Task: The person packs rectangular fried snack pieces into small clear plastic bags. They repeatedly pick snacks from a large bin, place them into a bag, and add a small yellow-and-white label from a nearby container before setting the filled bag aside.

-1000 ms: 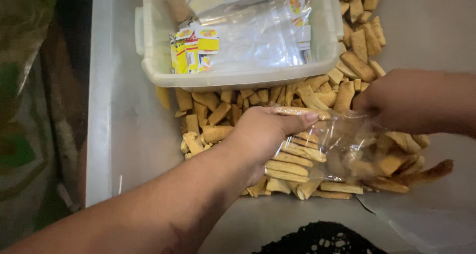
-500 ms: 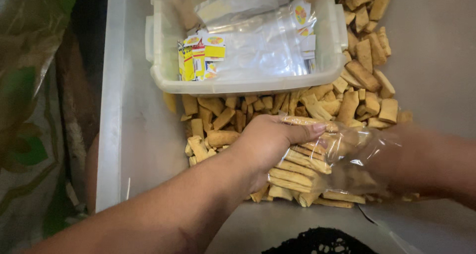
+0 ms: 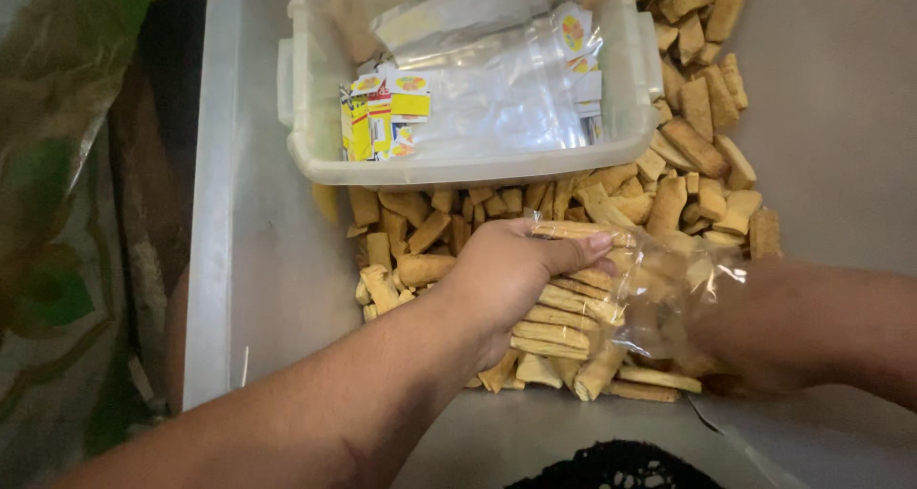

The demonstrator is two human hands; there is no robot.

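Gripping a stack of about six long golden biscuit sticks (image 3: 564,303), the left hand (image 3: 506,279) feeds them into a clear plastic bag (image 3: 669,293). One right hand (image 3: 755,327) holds that bag; its grip is hidden behind the film. Loose biscuits (image 3: 688,164), too many to count, lie heaped on the grey table (image 3: 267,288). Beyond, one translucent tub (image 3: 315,155) holds empty printed bags (image 3: 478,97).

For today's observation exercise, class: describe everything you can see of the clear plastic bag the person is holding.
The clear plastic bag is thin, glossy and crinkled, catching light along its folds. It lies roughly sideways above the pile of tan biscuit sticks. The left hand presses a stack of sticks at its near end, thumb along the top. The right hand shows blurred through the film, seemingly inside it. Whether it holds any sticks yet cannot be told.
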